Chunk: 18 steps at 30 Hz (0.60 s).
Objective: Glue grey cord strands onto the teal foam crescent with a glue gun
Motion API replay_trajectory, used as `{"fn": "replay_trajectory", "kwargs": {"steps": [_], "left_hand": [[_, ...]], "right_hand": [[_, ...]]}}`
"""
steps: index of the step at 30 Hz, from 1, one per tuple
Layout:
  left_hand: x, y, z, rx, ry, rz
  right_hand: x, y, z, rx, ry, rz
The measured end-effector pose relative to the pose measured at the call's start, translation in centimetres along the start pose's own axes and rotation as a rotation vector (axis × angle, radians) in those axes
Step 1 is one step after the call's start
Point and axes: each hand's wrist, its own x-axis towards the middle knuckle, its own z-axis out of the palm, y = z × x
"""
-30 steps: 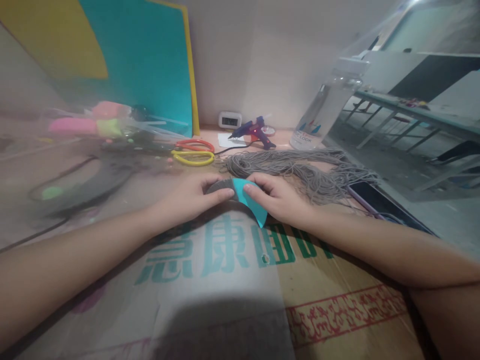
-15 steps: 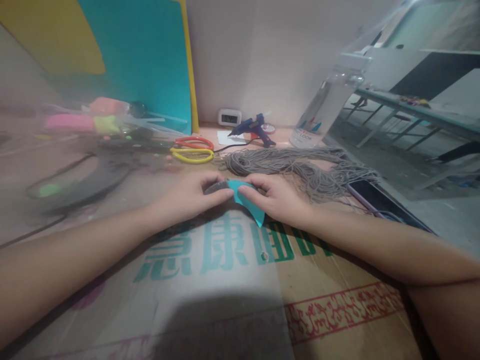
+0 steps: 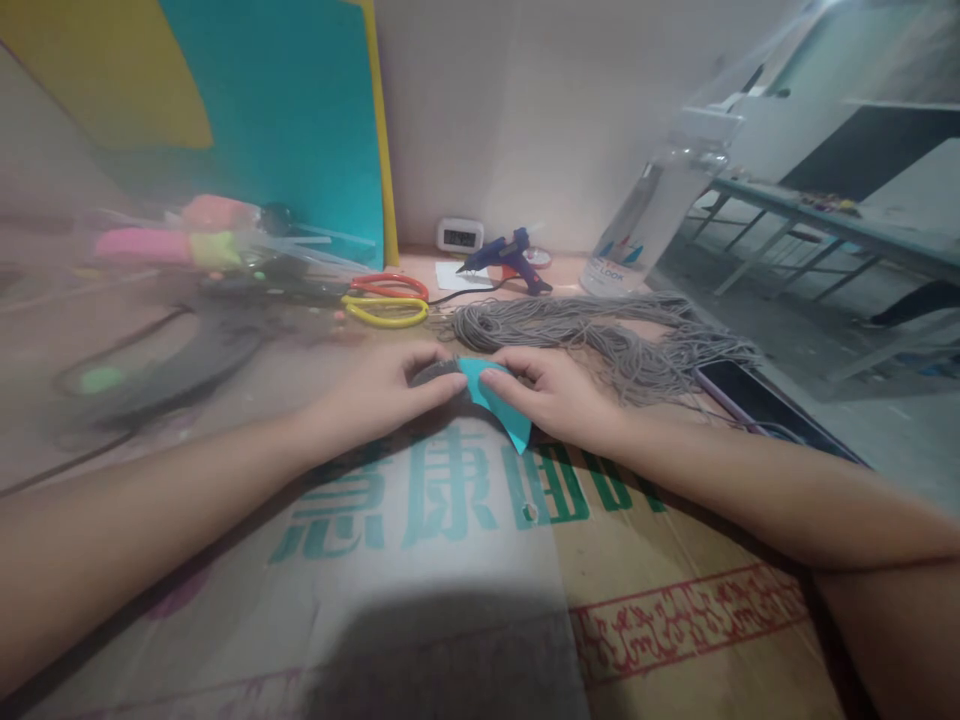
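A curved turquoise sheet piece (image 3: 504, 418), thin like paper or foam, is pinched between the thumb and fingers of my right hand (image 3: 551, 395). Its pointed lower corner hangs toward me. My left hand (image 3: 394, 385) is closed around a dark grey piece (image 3: 439, 372) that meets the turquoise piece's left edge; its surface looks ridged, perhaps wound cord. The left thumb tip reaches the seam between the two. My fingers hide the undersides. Just beyond the hands lies a tangled bundle of grey cord (image 3: 585, 325).
Scissors with red and yellow handles (image 3: 386, 312), a blue glue gun (image 3: 495, 252) and a small digital clock (image 3: 459, 236) sit at the back. A clear bottle (image 3: 626, 220) and a phone (image 3: 772, 410) are to the right. Printed cardboard (image 3: 450, 590) covers the tabletop.
Almost nothing differs. The turquoise piece and my right thumb have shifted very slightly to the right; both hands keep their hold.
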Motion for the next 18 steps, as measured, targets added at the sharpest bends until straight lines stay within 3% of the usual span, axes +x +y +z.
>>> {"fn": "replay_trajectory", "kwargs": {"steps": [8,15,18], "left_hand": [[0.24,-0.67,0.10,-0.122,0.027,0.010],[0.23,-0.52,0.10,-0.352,0.169,-0.157],[0.34,-0.78,0.05,-0.327,0.204,-0.166]], "right_hand": [[0.09,0.04,-0.08,0.011,0.009,0.017],[0.10,0.32,-0.10,0.043,0.014,0.017],[0.13,0.30,-0.14,0.042,0.023,0.012]]}}
